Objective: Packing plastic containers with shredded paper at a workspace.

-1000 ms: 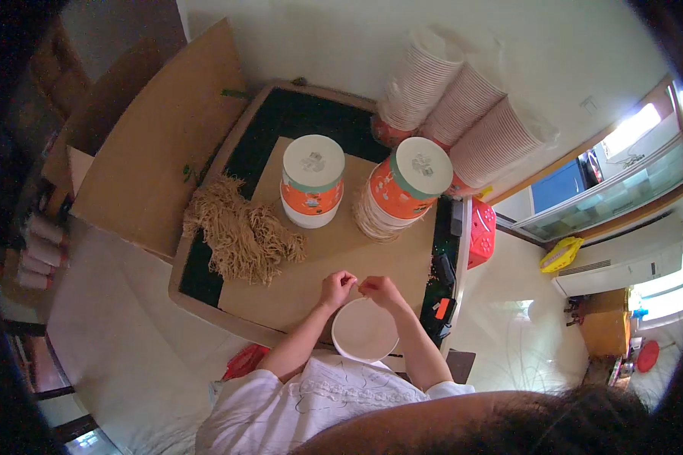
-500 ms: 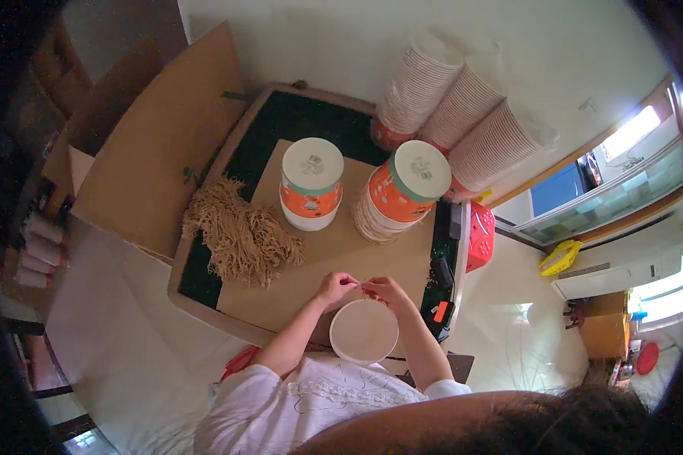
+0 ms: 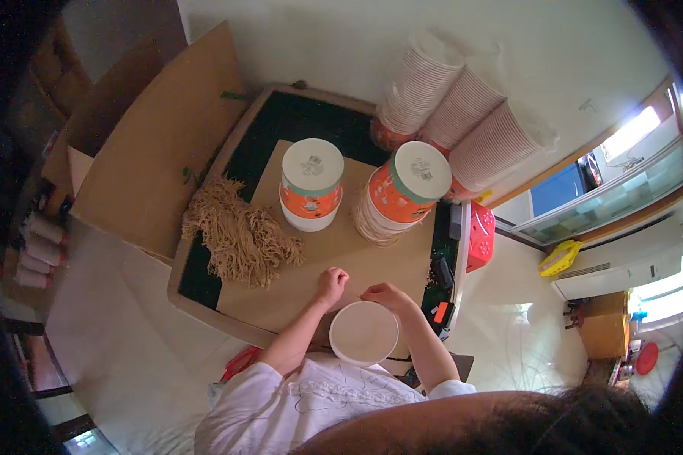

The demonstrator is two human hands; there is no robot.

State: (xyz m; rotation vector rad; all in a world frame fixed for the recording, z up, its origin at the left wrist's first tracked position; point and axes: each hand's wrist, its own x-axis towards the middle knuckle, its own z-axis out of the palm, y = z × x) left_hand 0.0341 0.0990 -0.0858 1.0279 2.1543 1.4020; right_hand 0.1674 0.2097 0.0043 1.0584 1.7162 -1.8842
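Observation:
A white paper bucket (image 3: pixel 364 334) stands with its open mouth up at the table's near edge, close against my body. Beyond its rim, to the left, my left hand (image 3: pixel 332 286) is closed above the cardboard sheet (image 3: pixel 311 280). My right hand (image 3: pixel 387 296) is at the far right of the rim, fingers pinched together. Whatever is in either hand is too small to make out. Farther left lies a heap of tan twisted paper cords (image 3: pixel 239 231).
Two upturned orange-and-white bucket stacks, one left (image 3: pixel 313 182) and one right (image 3: pixel 402 189), stand on the sheet. Tall wrapped bucket stacks (image 3: pixel 463 114) lean on the wall. A large carton (image 3: pixel 159 136) is left, a red basket (image 3: pixel 480 236) right. Small black tools (image 3: pixel 442 273) lie at the table's right edge.
My hands have moved apart from where they nearly met: the left went slightly left and away from me, the right slightly toward the bucket's rim. The bucket has barely moved.

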